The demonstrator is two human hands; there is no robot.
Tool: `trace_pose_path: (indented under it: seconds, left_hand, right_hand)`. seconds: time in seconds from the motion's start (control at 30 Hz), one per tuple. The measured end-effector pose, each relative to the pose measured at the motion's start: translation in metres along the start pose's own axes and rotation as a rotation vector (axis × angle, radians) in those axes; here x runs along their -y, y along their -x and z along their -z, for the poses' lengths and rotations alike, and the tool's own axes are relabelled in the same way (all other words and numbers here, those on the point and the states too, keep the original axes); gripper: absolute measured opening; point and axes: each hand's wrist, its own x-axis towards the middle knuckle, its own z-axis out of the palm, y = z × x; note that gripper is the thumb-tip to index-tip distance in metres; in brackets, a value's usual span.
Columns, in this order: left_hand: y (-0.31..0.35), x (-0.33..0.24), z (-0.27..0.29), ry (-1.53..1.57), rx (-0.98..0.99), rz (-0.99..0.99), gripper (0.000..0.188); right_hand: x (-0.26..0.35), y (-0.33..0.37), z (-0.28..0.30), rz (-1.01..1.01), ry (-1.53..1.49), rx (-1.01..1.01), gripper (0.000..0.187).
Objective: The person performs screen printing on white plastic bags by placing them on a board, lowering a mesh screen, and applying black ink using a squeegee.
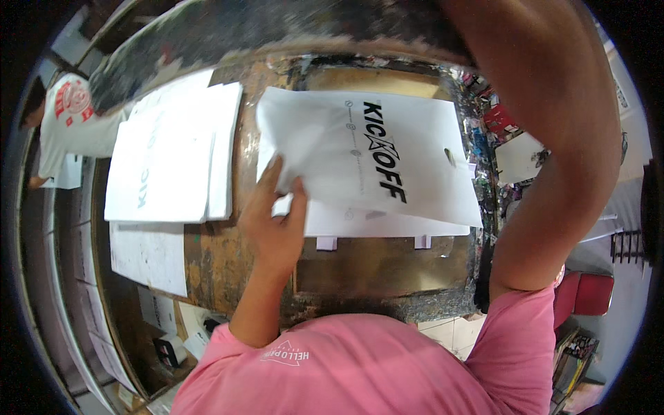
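Observation:
A flat white bag (422, 138) with black lettering and a small slot near its right end lies on the work table. Its left end curls up, and the thumb and fingers of my left hand (275, 214) pinch that edge. Under it shows another white layer (387, 225), with two small pale tabs (422, 242) at the near side. My right arm (553, 214) is raised along the right and reaches up past the top edge, so the right hand is out of sight. Across the top hangs a dark, paint-smeared frame (277, 34), close to that arm.
Left of the bag sits a stack of white printed pieces (176, 159), with a stained white sheet (149, 256) below it. The wooden table (214, 259) is worn. Another person (72, 128) stands at far left. A red chair (588, 294) is at right.

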Motion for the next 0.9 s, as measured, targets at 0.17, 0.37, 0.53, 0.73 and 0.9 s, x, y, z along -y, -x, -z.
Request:
trace_pose_path:
  seconds: [0.17, 0.37, 0.53, 0.73, 0.9]
  left_hand:
    - [0.0, 0.051, 0.058, 0.012, -0.082, 0.251, 0.045]
    - [-0.038, 0.141, 0.174, 0.025, -0.157, 0.221, 0.058]
    - [-0.075, 0.228, 0.272, -0.105, -0.171, 0.22, 0.065]
    - [-0.14, 0.292, 0.317, -0.906, -0.206, 0.234, 0.076]
    - [-0.004, 0.051, 0.154, 0.799, 0.446, 0.159, 0.088]
  right_hand:
    - [-0.005, 0.001, -0.005, -0.008, -0.057, -0.01, 0.043]
    - [0.005, 0.005, -0.007, -0.062, -0.091, -0.02, 0.044]
    - [0.033, 0.012, -0.009, -0.086, 0.001, -0.022, 0.046]
    - [0.041, 0.026, -0.002, -0.106, -0.016, -0.167, 0.047]
    - [0.063, 0.068, -0.039, -0.095, -0.022, -0.035, 0.08]
